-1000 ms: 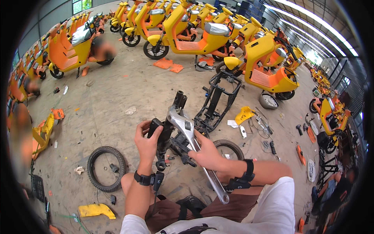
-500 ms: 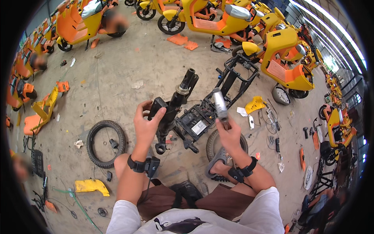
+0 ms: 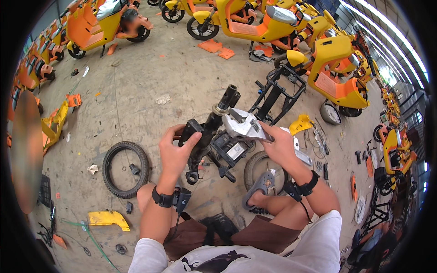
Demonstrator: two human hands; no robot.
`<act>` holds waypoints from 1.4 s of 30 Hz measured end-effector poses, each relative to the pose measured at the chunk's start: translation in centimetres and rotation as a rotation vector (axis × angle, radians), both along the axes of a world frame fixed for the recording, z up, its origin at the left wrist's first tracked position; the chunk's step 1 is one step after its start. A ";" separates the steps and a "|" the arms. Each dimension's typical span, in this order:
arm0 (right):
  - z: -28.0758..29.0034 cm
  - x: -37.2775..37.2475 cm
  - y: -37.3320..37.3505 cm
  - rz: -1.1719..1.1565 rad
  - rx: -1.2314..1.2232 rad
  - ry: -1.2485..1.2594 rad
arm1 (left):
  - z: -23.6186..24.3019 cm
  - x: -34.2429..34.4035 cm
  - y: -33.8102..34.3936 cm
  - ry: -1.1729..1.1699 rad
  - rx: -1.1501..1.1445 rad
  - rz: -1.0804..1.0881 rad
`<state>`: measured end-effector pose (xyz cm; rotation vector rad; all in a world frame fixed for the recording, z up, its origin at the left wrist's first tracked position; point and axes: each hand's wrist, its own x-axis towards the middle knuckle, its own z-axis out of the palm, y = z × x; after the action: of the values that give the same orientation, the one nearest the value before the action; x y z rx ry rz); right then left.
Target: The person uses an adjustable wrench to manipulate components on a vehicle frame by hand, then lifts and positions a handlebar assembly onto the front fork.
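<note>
My left hand (image 3: 175, 148) is closed around a black scooter front fork (image 3: 205, 141), thumb on the near side of its blocky clamp. The fork leans with its steering tube up and to the right. A metal ring nut (image 3: 220, 109) sits around that tube. My right hand (image 3: 278, 146) grips a large silver adjustable wrench (image 3: 241, 126). Its jaws are right beside the ring nut; whether they touch it I cannot tell. Behind the fork lies a black scooter frame (image 3: 277, 98) with a battery box (image 3: 232, 148) in it.
A loose tyre (image 3: 108, 168) lies at left, and another wheel (image 3: 249, 170) is by my foot. Yellow panels (image 3: 109, 219) and cables (image 3: 321, 143) are scattered on the floor. Yellow scooters (image 3: 255, 27) line the back. A blurred shape (image 3: 27, 154) stands at far left.
My right hand has turned the wrench, seen end-on before, so its jaws now point left at the fork's ring nut. The fork has shifted slightly right, still in my left hand.
</note>
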<state>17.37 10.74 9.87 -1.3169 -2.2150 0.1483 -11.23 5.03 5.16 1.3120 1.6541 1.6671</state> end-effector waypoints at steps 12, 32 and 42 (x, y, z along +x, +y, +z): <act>0.8 -0.7 1.5 -0.023 -0.100 -0.036 | -0.1 0.0 0.2 0.012 0.043 0.013; 2.2 -1.0 0.4 0.135 -0.199 -0.338 | -0.3 0.7 0.0 -0.028 0.042 0.033; 4.8 -3.6 -2.4 0.080 -0.535 -0.127 | -0.5 0.2 -0.1 -0.067 0.036 0.013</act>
<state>13.75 8.36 14.63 -1.5392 -2.4342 0.7503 -11.05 4.95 4.67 1.2505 1.6041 1.7364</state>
